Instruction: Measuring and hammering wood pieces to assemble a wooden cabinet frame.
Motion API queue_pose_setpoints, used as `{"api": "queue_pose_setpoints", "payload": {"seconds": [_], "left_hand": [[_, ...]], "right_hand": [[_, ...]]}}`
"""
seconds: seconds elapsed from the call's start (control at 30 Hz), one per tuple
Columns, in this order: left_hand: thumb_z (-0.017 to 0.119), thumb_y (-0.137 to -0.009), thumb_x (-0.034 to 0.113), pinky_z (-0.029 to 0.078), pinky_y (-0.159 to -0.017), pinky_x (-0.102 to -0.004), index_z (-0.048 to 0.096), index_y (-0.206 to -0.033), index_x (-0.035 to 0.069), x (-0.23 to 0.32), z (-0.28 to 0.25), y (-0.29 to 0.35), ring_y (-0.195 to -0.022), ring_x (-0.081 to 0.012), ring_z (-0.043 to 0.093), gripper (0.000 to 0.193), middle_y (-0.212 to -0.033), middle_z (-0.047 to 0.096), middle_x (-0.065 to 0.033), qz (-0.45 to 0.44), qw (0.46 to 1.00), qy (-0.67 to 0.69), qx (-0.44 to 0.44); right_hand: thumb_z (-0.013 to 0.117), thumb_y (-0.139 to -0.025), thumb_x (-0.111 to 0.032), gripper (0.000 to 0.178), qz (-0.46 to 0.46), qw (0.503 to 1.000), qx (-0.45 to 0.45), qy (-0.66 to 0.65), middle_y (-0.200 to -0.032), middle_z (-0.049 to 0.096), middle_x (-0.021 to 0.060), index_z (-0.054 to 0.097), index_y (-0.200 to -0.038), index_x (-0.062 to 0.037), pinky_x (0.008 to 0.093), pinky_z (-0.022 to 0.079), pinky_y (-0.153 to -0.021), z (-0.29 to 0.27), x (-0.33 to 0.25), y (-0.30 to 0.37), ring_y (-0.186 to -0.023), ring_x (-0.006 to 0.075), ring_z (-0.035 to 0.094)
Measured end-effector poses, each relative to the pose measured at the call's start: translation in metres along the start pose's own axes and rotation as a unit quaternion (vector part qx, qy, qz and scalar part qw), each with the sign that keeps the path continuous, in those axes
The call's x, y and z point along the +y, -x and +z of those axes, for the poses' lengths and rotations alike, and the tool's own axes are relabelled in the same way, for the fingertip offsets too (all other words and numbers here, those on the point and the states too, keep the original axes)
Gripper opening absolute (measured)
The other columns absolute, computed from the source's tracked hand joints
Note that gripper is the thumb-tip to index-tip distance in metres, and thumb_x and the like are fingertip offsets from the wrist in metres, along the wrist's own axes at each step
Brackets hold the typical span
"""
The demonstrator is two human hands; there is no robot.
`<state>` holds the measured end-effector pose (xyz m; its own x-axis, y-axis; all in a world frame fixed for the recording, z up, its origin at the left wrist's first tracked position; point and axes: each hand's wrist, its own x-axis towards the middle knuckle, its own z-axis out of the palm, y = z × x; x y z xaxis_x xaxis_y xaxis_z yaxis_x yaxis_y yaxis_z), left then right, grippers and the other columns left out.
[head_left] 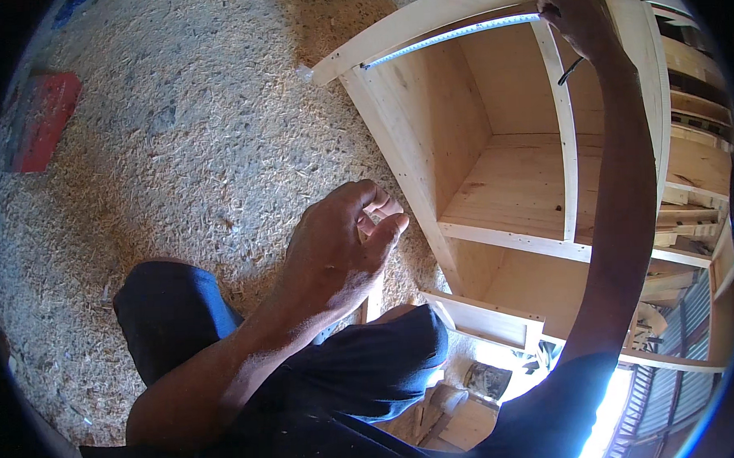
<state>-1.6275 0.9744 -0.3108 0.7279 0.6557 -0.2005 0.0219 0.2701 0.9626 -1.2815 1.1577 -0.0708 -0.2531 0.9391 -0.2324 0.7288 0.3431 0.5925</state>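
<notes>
Up at the cabinet's top edge, my right hand (575,23) is closed around a tape measure whose case is mostly hidden. Its pale blade (449,37) runs left along the opening under the top rail, its end at the corner of the frame. A short black strap (571,71) hangs below my right wrist. The unfinished wooden cabinet (515,237) has open compartments split by an upright strip (561,130). My left hand (343,234) hovers beside its left post, fingers loosely curled, thumb a little apart, with nothing visible in it.
Wood shavings cover the floor (175,155). A red object (47,120) lies at the far left. A small framed wooden panel (490,322) stands below the cabinet near my knee, with a bucket-like container (487,381) behind it. More wooden framing (695,153) rises at right.
</notes>
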Motion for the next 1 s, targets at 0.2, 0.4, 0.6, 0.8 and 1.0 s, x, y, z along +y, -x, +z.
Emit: {"api": "queue_pose_setpoints", "payload": {"seconds": [0.2,0.4,0.6,0.8,1.0], "left_hand": [[0.064,-0.099,0.023,0.056,-0.092,-0.0410,0.064,-0.106,0.002,-0.001,0.002,0.000,-0.100,-0.0288,0.072,0.022,-0.109,0.072,-0.0156,0.017,1.000,0.002,0.021],[0.064,-0.100,0.023,0.057,-0.091,-0.0403,0.064,-0.106,0.002,0.004,-0.001,0.001,-0.099,-0.0280,0.072,0.022,-0.108,0.072,-0.0154,0.014,0.999,0.027,0.014],[0.064,-0.099,0.024,0.057,-0.090,-0.0397,0.065,-0.106,0.001,0.001,-0.005,0.001,-0.098,-0.0258,0.071,0.024,-0.106,0.072,-0.0154,0.008,0.999,0.042,0.018],[0.069,-0.098,0.023,0.054,-0.084,-0.0307,0.067,-0.105,-0.001,-0.014,-0.020,-0.012,-0.093,-0.0153,0.068,0.025,-0.098,0.072,-0.0069,-0.008,0.992,0.097,0.084],[0.058,-0.104,0.039,0.053,-0.084,-0.0327,0.050,-0.141,0.006,0.000,-0.022,0.012,-0.099,-0.0174,0.064,0.050,-0.129,0.064,-0.0103,-0.219,0.952,0.206,-0.051]], "right_hand": [[0.071,-0.090,-0.009,0.009,0.018,1.000,0.013,0.016,-0.087,0.066,0.0116,0.065,-0.094,-0.0038,0.0403,0.053,-0.078,0.000,-0.002,0.002,-0.084,0.0283,0.067],[0.072,-0.089,-0.012,0.012,0.043,0.999,0.006,0.031,-0.086,0.067,0.0121,0.065,-0.095,-0.0039,0.0412,0.053,-0.078,0.002,0.001,0.004,-0.083,0.0299,0.066],[0.065,-0.095,-0.019,0.015,0.034,0.999,-0.004,0.039,-0.082,0.068,0.0129,0.067,-0.092,-0.0045,0.0429,0.053,-0.075,-0.008,-0.016,0.002,-0.081,0.0304,0.068],[0.058,-0.097,-0.020,0.018,-0.023,0.996,0.071,0.057,-0.079,0.068,0.0128,0.069,-0.091,-0.0064,0.0419,0.055,-0.076,-0.012,-0.032,0.049,-0.082,0.0298,0.070],[0.058,-0.091,-0.018,0.016,0.132,0.975,0.071,-0.166,-0.094,0.066,0.0085,0.063,-0.107,-0.0148,0.0450,0.053,-0.076,-0.019,-0.145,0.217,-0.089,0.0284,0.067]]}}
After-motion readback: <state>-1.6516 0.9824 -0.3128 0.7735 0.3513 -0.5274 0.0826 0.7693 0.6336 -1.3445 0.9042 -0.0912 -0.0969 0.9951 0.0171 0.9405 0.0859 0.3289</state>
